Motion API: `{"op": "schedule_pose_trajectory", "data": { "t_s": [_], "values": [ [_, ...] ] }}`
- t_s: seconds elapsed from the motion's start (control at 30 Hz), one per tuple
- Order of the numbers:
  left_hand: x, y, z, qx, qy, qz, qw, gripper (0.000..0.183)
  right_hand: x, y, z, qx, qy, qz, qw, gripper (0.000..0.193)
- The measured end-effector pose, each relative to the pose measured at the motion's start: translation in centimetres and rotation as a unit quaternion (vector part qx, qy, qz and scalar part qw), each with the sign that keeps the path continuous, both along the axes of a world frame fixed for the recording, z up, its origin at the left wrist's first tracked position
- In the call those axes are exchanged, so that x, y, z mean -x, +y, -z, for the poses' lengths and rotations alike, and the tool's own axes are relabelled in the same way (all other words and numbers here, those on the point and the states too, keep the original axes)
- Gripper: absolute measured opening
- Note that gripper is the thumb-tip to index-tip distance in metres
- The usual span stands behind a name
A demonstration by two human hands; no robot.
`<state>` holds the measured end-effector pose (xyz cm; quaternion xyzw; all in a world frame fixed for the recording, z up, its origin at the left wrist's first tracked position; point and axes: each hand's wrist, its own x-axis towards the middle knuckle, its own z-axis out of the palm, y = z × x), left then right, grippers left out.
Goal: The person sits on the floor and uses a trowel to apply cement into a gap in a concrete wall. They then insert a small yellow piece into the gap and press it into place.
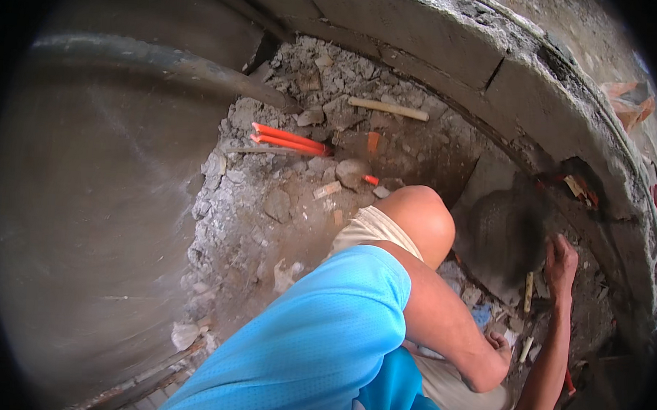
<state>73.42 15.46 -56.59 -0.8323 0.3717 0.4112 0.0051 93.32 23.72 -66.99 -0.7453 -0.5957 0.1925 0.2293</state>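
Note:
My right hand (561, 263) is raised at the right, beside a dark, blurred round patch (506, 240) in front of the broken wall foot. Its fingers are curled closed, and what they may grip is hidden. My left arm, in a light blue sleeve (323, 316), crosses in front of my bent knee (420, 221). Only part of my left hand (499, 345) shows past the forearm, low over the rubble; its fingers look curled, with any held thing out of sight. Short pale pipe pieces (528, 292) lie between the two hands.
A curved concrete wall (455, 52) with a broken hole (578, 187) runs along the right. Orange conduits (291, 140) stick out of rubble (276, 202) at the left, near a pale pipe (389, 109). A smooth grey surface (105, 215) fills the far left.

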Motion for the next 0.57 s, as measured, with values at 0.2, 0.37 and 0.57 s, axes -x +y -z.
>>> {"op": "schedule_pose_trajectory", "data": {
  "t_s": [0.2, 0.37, 0.57],
  "values": [
    [-2.4, 3.0, -6.5, 0.154, 0.078, -0.131, 0.976, 0.037, 0.3, -11.8, -10.6, 0.121, 0.120, 0.174, 0.970, 0.021],
    [-2.4, 1.7, 1.6, 0.340, 0.126, -0.319, 0.876, 0.022, 6.9, -24.0, -21.9, 0.074, 0.261, 0.423, 0.864, 0.028],
    [7.7, 3.2, -18.4, 0.368, 0.220, -0.428, 0.795, 0.031, 25.0, -43.2, -35.5, 0.138, 0.283, 0.631, 0.709, 0.026]
  ]
}}
